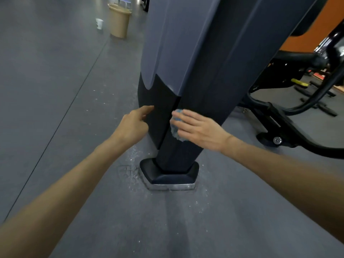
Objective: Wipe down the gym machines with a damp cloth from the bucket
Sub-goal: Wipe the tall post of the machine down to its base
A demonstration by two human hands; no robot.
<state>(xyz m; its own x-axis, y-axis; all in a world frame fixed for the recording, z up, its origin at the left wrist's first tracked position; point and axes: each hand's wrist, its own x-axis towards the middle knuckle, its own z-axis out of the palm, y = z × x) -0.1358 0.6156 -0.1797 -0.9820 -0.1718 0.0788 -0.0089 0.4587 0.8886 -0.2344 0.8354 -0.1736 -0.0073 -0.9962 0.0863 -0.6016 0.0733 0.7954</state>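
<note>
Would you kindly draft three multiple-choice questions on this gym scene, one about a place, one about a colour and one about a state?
1. Where does the bucket stand?
A. On the floor, well beyond the hands
B. Against the column's foot
C. In the left hand

2. What colour is the cloth?
A. Red
B. Blue
C. Yellow

3. How does the right hand meet the cloth?
A. Fingers straight, pressing it on the machine column
B. Wringing it over the bucket
C. Not touching it

Answers:
1 A: it sits far off at the upper left, next to a white cup.
2 B: blue fabric shows past the fingers.
3 A: the flat hand covers the cloth against the dark panel.
</note>
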